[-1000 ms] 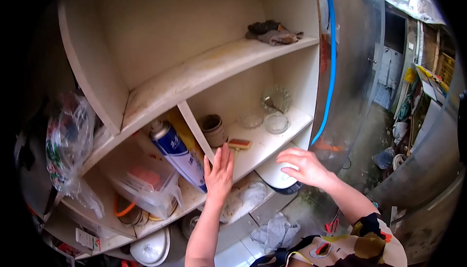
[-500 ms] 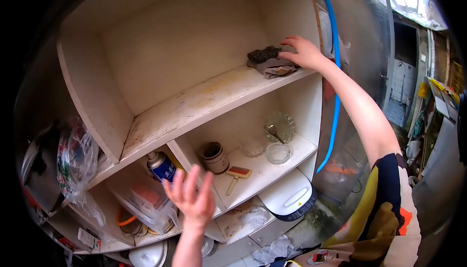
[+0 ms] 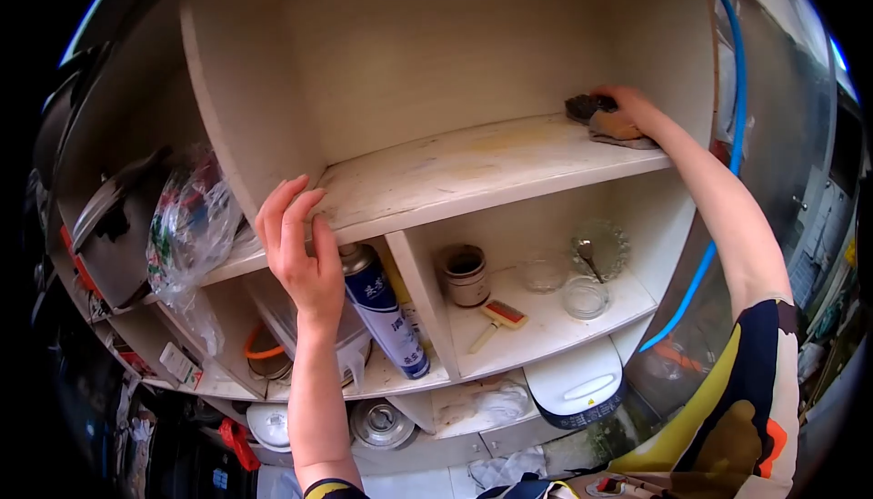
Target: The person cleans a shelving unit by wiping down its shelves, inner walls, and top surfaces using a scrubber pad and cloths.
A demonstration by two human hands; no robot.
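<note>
My right hand [image 3: 634,113] is closed over a crumpled grey-brown cloth [image 3: 621,129] with a dark bunched part. The cloth lies on the right end of the upper shelf board [image 3: 436,167]; some of my fingers are hidden behind it. At the left, my left hand [image 3: 300,249] is raised at the board's front edge, fingers apart and nothing in the palm. Whether the fingertips touch the board I cannot tell. Just right of that hand, a blue and white spray can [image 3: 386,313] stands in the lower compartment.
Below the board are a brown-and-white jar [image 3: 466,281], a red-headed brush [image 3: 502,315] and several glass dishes [image 3: 587,298]. A white appliance [image 3: 575,381] sits underneath. Clear plastic bags [image 3: 191,217] hang at left. A blue hose [image 3: 738,72] runs down the right side.
My left hand has moved up and left to the board's front edge. My right hand has lowered onto the cloth and closed over it. The view has shifted left.
</note>
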